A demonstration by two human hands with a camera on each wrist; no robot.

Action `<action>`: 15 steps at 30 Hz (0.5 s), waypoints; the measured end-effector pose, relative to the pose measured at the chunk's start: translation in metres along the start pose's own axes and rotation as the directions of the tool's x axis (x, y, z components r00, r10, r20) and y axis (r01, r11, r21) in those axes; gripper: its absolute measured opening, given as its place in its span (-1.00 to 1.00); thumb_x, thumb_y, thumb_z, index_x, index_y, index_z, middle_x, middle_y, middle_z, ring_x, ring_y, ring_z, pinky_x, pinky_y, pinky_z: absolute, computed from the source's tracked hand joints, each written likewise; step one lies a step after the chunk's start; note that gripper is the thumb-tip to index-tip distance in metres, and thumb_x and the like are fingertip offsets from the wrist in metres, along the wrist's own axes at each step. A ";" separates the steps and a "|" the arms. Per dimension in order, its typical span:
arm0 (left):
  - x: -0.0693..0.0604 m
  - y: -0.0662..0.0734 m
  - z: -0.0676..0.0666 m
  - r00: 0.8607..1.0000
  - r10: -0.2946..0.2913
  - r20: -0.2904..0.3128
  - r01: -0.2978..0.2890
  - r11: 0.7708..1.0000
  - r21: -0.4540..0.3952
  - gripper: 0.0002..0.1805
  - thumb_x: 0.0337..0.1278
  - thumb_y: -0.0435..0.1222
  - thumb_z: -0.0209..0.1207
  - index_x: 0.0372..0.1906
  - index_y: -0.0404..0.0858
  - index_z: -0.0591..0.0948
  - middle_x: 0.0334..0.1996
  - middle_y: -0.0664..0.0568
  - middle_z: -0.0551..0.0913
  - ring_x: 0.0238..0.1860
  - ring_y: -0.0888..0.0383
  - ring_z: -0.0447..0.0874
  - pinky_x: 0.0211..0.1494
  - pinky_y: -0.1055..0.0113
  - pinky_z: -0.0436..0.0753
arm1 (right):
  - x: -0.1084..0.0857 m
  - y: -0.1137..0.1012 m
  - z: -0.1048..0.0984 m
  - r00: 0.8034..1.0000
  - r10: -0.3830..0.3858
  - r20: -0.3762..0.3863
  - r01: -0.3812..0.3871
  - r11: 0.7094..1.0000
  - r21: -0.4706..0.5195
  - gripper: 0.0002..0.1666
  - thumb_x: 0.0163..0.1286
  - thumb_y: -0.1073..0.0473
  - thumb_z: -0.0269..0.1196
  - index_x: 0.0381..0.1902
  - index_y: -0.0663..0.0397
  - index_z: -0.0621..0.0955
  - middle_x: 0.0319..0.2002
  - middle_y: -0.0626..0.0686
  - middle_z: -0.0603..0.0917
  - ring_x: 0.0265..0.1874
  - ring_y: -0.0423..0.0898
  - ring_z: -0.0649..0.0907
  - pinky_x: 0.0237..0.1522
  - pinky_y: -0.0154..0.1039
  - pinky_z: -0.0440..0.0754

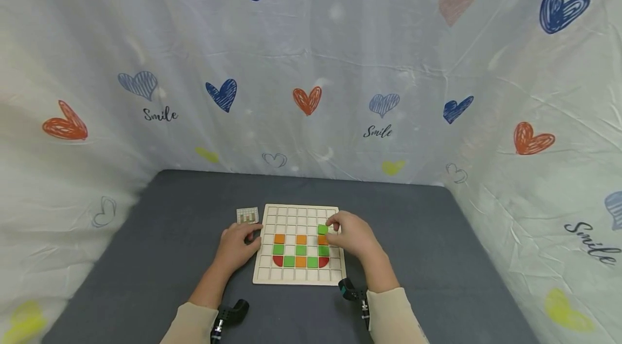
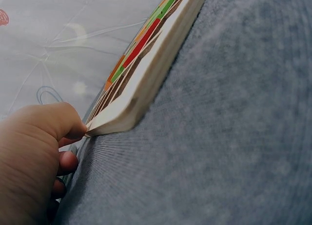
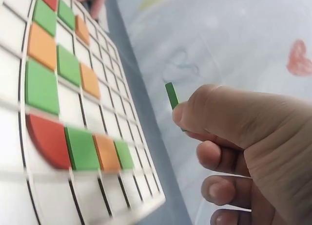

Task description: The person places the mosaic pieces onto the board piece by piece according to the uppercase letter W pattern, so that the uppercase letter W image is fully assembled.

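A light wooden grid board [image 1: 290,275] lies on the dark tabletop, with green, orange and red tiles set in its squares. My right hand [image 1: 351,231] is over its right side. In the right wrist view, thumb and finger pinch a thin green tile [image 3: 171,94] above the board; the head view does not clearly show this tile. Below it, a row holds a rounded red tile [image 3: 48,141], a green, an orange [image 3: 107,154] and another green. At the board's left edge is my left hand [image 1: 236,247], its thumb and forefinger touching the rim, fingers relaxed.
Beyond my left hand, a small card [image 1: 247,215] with a printed grid pattern lies beside the board's upper left corner. A dark grey cloth-covered table [image 1: 194,198] extends all around. White curtains [image 1: 311,25] with hearts hang at the back and sides.
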State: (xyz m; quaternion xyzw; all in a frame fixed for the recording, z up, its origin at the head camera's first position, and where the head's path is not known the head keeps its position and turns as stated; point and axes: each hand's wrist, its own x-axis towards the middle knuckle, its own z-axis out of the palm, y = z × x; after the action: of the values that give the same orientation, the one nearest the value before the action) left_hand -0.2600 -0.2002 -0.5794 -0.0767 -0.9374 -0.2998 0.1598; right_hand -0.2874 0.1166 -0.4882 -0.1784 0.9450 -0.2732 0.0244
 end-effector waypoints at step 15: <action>0.000 0.000 0.000 1.000 -0.004 0.006 0.004 1.000 0.006 -0.70 0.19 -0.28 0.34 0.05 -0.13 0.77 -0.54 0.22 0.33 -0.39 0.14 0.26 -0.17 0.09 0.16 | 0.053 -0.051 0.044 0.979 -0.135 0.153 0.144 0.989 -0.045 -0.72 0.31 0.02 0.37 -0.04 -0.09 0.79 -0.64 -0.10 0.41 -0.65 -0.20 0.30 -0.49 -0.25 0.28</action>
State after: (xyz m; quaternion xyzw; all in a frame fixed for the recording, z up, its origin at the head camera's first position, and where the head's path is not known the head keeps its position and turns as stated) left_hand -0.2604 -0.2005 -0.5794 -0.0750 -0.9389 -0.2970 0.1568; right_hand -0.3144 0.0356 -0.4962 -0.2648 0.9328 -0.2338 0.0710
